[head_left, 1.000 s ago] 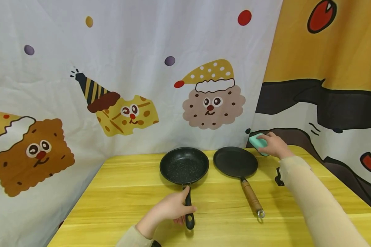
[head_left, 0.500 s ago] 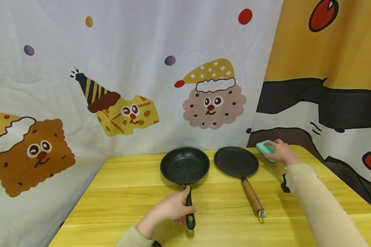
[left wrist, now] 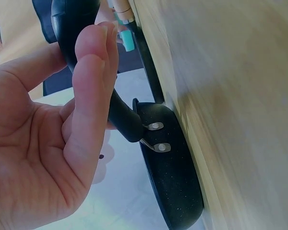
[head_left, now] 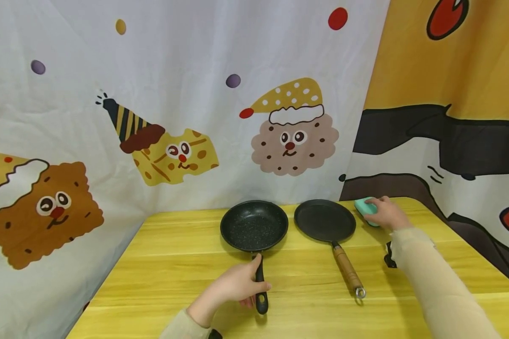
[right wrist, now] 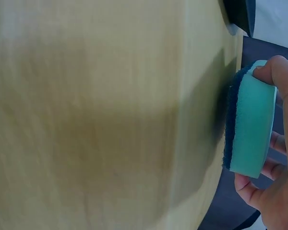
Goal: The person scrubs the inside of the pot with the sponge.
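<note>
A deep black frying pan (head_left: 254,227) with a speckled inside stands on the table, and my left hand (head_left: 236,283) grips its black handle (head_left: 260,301). In the left wrist view, curled fingers (left wrist: 89,96) wrap that handle near two rivets. My right hand (head_left: 389,213) pinches a mint-green sponge (head_left: 366,211) at the table's back right. The right wrist view shows the sponge (right wrist: 254,122) between thumb and fingers, its dark scouring side facing the table with a small gap below. A flat black pan (head_left: 324,220) with a wooden handle (head_left: 347,269) lies between both hands.
The yellow wood-grain table (head_left: 173,263) carries both pans. A cartoon-printed cloth (head_left: 186,61) hangs right behind its back edge, with another cloth (head_left: 440,75) on the right. A small black object (head_left: 390,256) shows beside the right sleeve.
My right hand has carried the sponge right and downward, from beside the flat pan's rim to the table's back right corner. The left hand keeps its grip, and both pans stay put.
</note>
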`<state>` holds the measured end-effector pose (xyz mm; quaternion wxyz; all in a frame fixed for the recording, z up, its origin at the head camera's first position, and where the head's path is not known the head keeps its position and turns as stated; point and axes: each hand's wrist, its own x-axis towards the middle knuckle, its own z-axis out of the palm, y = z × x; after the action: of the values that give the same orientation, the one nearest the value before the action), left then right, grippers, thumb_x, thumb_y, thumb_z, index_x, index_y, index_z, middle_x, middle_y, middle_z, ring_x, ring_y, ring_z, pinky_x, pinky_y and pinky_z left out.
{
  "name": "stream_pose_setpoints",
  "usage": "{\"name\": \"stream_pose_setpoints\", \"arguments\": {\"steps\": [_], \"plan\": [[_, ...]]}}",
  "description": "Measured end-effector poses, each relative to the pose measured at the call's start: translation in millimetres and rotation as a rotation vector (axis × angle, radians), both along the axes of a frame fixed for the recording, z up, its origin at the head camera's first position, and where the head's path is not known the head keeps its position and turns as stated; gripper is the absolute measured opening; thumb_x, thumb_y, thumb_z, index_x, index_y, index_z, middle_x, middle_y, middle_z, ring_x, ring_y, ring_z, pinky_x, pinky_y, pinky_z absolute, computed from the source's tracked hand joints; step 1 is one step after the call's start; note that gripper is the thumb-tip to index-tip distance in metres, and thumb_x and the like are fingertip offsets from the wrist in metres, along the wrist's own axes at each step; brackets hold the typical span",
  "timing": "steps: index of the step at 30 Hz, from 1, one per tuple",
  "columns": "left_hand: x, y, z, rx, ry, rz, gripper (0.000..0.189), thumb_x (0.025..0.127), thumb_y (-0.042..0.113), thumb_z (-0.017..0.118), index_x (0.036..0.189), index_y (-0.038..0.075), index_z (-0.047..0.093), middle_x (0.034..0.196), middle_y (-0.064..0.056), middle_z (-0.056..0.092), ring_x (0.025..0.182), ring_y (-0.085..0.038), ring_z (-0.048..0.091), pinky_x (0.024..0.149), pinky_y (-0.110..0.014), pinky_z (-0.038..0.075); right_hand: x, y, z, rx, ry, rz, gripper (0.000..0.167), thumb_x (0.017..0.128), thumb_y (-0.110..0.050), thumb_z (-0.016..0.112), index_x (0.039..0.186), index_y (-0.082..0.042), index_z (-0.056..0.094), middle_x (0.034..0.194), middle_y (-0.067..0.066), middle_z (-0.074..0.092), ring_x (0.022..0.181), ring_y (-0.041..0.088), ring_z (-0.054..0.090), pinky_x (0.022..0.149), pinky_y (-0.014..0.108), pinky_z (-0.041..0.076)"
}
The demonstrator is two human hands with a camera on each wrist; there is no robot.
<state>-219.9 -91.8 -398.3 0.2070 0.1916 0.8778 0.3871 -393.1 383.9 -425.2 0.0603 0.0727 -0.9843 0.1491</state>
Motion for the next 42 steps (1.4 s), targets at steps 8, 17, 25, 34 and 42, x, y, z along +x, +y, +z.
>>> {"name": "stream_pose_setpoints", "arguments": {"steps": [8, 17, 25, 34, 42], "plan": [[1.4, -1.2, 0.7, -0.001, 0.000, -0.008, 0.087, 0.091, 0.028, 0.069, 0.153, -0.004, 0.016, 0.057, -0.005, 0.063, 0.048, -0.029, 0.064, 0.046, -0.046, 0.053, 5.2, -5.2, -6.5, -0.018, -0.016, -0.038, 0.064, 0.088, -0.036, 0.064, 0.137, 0.002, 0.047, 0.127, 0.042, 0.034, 0.106, 0.059, 0.045, 0.084, 0.067, 0.040], [3.2, -1.2, 1.4, 0.008, 0.001, -0.010, 0.087, 0.091, 0.028, 0.069, 0.153, -0.005, 0.016, 0.056, -0.005, 0.062, 0.049, -0.030, 0.064, 0.046, -0.045, 0.053, 7.3, -8.2, -8.5, -0.022, -0.057, -0.083, 0.067, 0.088, -0.039, 0.064, 0.138, 0.002, 0.047, 0.125, 0.040, 0.036, 0.106, 0.058, 0.045, 0.082, 0.066, 0.041], [3.2, -0.3, 0.2, 0.002, 0.008, -0.023, 0.087, 0.091, 0.028, 0.069, 0.152, -0.005, 0.016, 0.056, -0.005, 0.062, 0.049, -0.030, 0.065, 0.046, -0.046, 0.053, 9.3, -6.6, -8.6, -0.005, -0.080, -0.099, 0.067, 0.088, -0.039, 0.063, 0.138, 0.003, 0.046, 0.124, 0.040, 0.039, 0.105, 0.054, 0.047, 0.083, 0.066, 0.042], [0.3, 0.7, 1.3, 0.011, 0.001, -0.016, 0.088, 0.091, 0.028, 0.069, 0.152, -0.005, 0.016, 0.057, -0.006, 0.063, 0.050, -0.031, 0.065, 0.046, -0.044, 0.053, 6.1, -0.6, -6.2, 0.020, -0.110, -0.067, 0.070, 0.089, -0.042, 0.061, 0.139, 0.005, 0.045, 0.127, 0.044, 0.038, 0.110, 0.058, 0.044, 0.086, 0.067, 0.040], [-5.3, -10.4, 10.4, -0.003, -0.013, -0.042, 0.087, 0.092, 0.035, 0.067, 0.154, 0.000, 0.016, 0.061, -0.008, 0.066, 0.055, -0.032, 0.066, 0.051, -0.048, 0.054, 0.8, -3.8, 6.9, 0.022, -0.065, -0.022, 0.069, 0.093, -0.041, 0.059, 0.139, 0.008, 0.043, 0.134, 0.045, 0.033, 0.120, 0.060, 0.036, 0.092, 0.071, 0.034]]}}
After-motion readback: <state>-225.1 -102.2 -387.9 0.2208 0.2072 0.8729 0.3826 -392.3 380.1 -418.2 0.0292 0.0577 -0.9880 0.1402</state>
